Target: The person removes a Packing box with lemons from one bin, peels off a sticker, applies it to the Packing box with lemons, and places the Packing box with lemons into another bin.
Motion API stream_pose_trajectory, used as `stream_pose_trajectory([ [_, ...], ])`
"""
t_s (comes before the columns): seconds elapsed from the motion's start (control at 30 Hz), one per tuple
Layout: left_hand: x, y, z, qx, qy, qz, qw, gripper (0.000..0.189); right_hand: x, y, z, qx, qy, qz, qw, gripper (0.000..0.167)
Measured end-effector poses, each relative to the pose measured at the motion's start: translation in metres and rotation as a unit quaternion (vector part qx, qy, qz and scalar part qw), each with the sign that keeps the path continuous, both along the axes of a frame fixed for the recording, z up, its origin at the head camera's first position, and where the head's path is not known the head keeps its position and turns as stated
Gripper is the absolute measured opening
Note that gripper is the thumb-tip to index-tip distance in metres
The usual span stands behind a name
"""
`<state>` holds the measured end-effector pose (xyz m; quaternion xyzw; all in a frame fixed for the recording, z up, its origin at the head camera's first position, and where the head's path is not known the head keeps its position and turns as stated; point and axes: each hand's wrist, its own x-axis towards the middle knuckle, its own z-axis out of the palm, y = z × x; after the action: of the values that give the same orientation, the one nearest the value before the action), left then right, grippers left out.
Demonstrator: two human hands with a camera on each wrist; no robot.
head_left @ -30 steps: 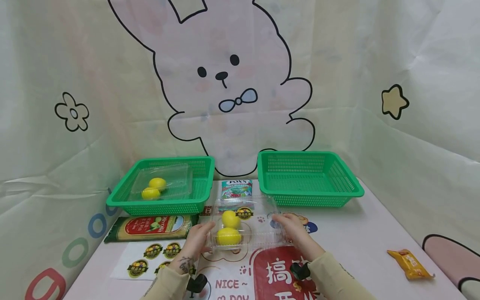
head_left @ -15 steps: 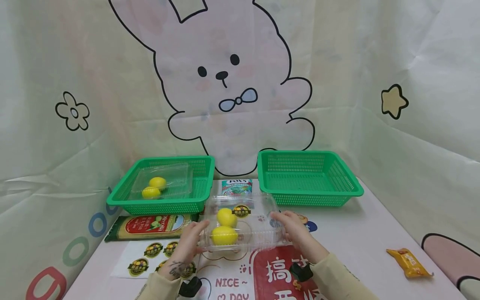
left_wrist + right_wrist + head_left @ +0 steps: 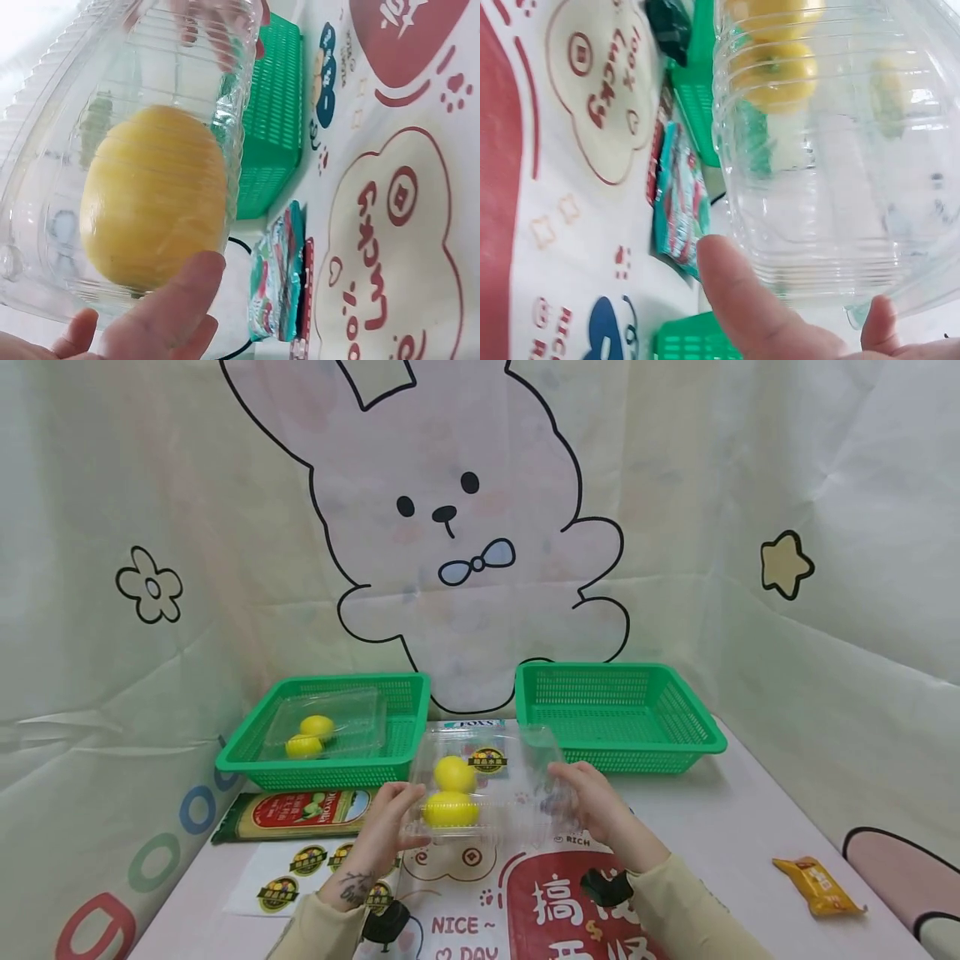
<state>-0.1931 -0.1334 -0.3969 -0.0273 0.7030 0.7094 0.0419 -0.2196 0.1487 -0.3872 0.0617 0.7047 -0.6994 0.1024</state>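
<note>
Holding the clear box [image 3: 501, 792], already filled with lemons [image 3: 451, 811] and bearing a sticker [image 3: 487, 761], in part-curled fingers of left hand [image 3: 384, 827] and right hand [image 3: 598, 806]. Not yet set down anywhere.

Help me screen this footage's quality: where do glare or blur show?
Head: soft, even light, though the held clear box has faint edges; left wrist: upper left corner nearly white, glints on the box's ridges, streaks across the yellow fruit; right wrist: much of the box washed out, print on the teal bag illegibly blurred.
</note>
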Motion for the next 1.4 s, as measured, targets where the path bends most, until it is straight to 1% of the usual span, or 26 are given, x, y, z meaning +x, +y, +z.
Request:
stream_pose_trajectory([
  [0.13, -0.007, 0.004, 0.006, 0.0, 0.006, -0.007, 1.0, 0.052, -0.006, 0.005, 0.007, -0.014, 0.007, 0.009, 0.9998, 0.041],
  [0.27, -0.015, 0.008, 0.011, 0.016, 0.004, -0.015, 0.9998, 0.052, -0.009, 0.009, 0.014, -0.037, 0.003, 0.022, 0.9991, 0.044],
  [0.33, -0.02, 0.009, 0.014, 0.021, 0.004, -0.019, 0.9996, 0.053, -0.011, 0.011, 0.016, -0.044, 0.001, 0.021, 0.9988, 0.044],
  [0.5, -0.033, 0.015, 0.018, 0.029, 0.017, -0.022, 0.9992, 0.059, -0.014, 0.013, 0.019, -0.051, 0.008, 0.0, 0.9987, 0.044],
  [0.57, -0.036, 0.019, 0.018, 0.039, 0.016, -0.014, 0.999, 0.063, -0.015, 0.012, 0.019, -0.053, 0.01, -0.015, 0.9984, 0.046],
  [0.6, -0.037, 0.021, 0.019, 0.049, 0.012, -0.006, 0.9987, 0.066, -0.015, 0.011, 0.019, -0.052, 0.012, -0.024, 0.9983, 0.046],
  [0.63, -0.038, 0.024, 0.02, 0.061, 0.009, 0.004, 0.9981, 0.069, -0.015, 0.01, 0.019, -0.047, 0.016, -0.035, 0.9982, 0.046],
  [0.7, -0.037, 0.031, 0.022, 0.09, 0.001, 0.032, 0.9954, 0.076, -0.015, 0.006, 0.019, -0.039, 0.027, -0.059, 0.9971, 0.046],
  [0.8, -0.034, 0.043, 0.024, 0.14, -0.01, 0.08, 0.9869, 0.085, -0.014, -0.001, 0.019, -0.034, 0.043, -0.093, 0.9942, 0.043],
  [0.87, -0.031, 0.053, 0.024, 0.169, -0.015, 0.098, 0.9806, 0.088, -0.013, -0.007, 0.019, -0.053, 0.048, -0.112, 0.9912, 0.042],
  [0.93, -0.029, 0.064, 0.023, 0.194, -0.024, 0.1, 0.9756, 0.089, -0.011, -0.013, 0.018, -0.078, 0.052, -0.123, 0.988, 0.041],
  [1.03, -0.028, 0.078, 0.02, 0.227, -0.04, 0.084, 0.9695, 0.089, -0.007, -0.024, 0.017, -0.113, 0.055, -0.138, 0.9825, 0.043],
  [1.13, -0.028, 0.089, 0.017, 0.238, -0.043, 0.07, 0.9679, 0.089, -0.003, -0.036, 0.015, -0.134, 0.061, -0.147, 0.9782, 0.044],
  [1.27, -0.029, 0.094, 0.013, 0.221, -0.031, 0.066, 0.9726, 0.09, 0.003, -0.049, 0.012, -0.145, 0.067, -0.156, 0.9748, 0.044],
  [1.4, -0.031, 0.093, 0.01, 0.206, -0.015, 0.062, 0.9764, 0.089, 0.007, -0.058, 0.009, -0.149, 0.075, -0.161, 0.9727, 0.044],
])
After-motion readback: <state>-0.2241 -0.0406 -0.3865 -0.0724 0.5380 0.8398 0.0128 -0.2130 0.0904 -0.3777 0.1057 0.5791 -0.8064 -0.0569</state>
